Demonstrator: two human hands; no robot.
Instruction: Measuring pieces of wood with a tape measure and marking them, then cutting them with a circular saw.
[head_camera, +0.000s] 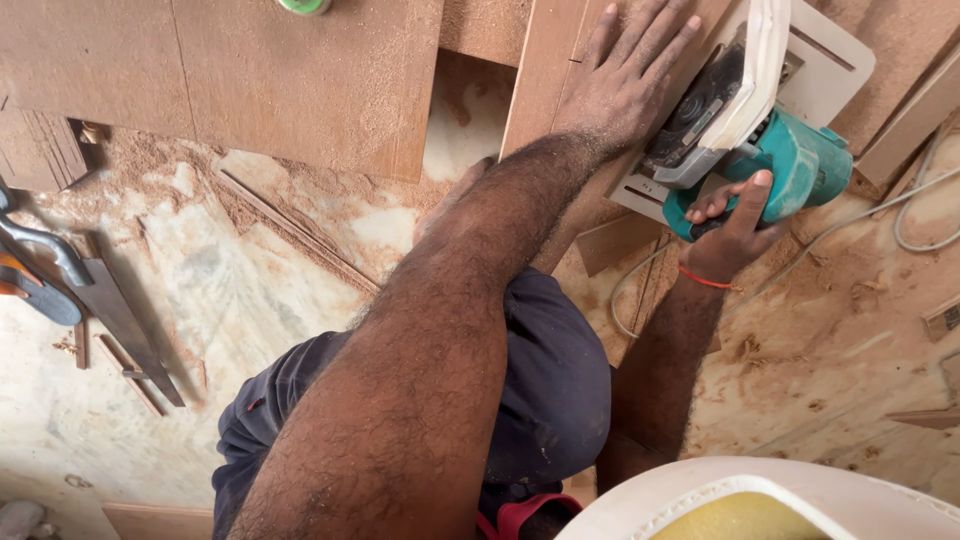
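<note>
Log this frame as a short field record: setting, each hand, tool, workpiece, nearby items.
setting: floor covered in sawdust
left hand: flat, fingers spread, pressing on a wooden board
right hand: gripping the teal handle of a power saw
tool base: pale flat plate resting on the board
cable: white, trailing to the right
nearby: handsaw at left, large plywood sheet above

The circular saw (745, 130) shows only its teal motor and pale guard; the blade itself is out of sight beneath the guard. Its base plate (830, 60) runs off the top edge. The right hand (735, 225) wraps the grip, fingertips tucked underneath. The handsaw (100, 300) is clipped by the left edge. A green round thing (303, 5) up top is barely a sliver, impossible to name.
</note>
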